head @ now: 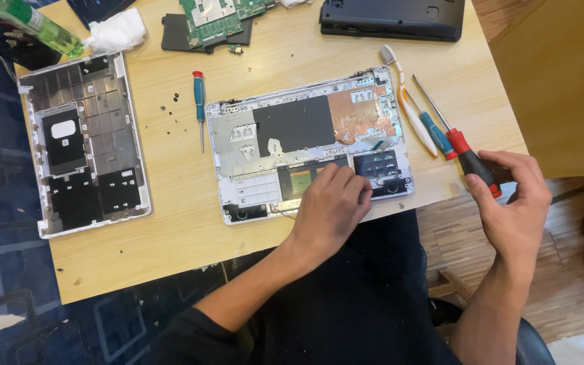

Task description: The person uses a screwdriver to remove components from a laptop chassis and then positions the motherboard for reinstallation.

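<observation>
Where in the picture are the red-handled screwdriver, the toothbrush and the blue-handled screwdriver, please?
Red-handled screwdriver (468, 157): head view, on its grip.
Toothbrush (416, 122): head view, mid-handle.
Blue-handled screwdriver (199, 94): head view, on its grip.

Matt wooden table (170, 223), glossy plastic screwdriver (471, 162)

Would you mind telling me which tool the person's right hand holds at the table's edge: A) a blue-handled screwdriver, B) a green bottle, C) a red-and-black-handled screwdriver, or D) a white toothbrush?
C: the right hand grips the red-and-black-handled screwdriver, while the left hand rests on the opened laptop shell.
</observation>
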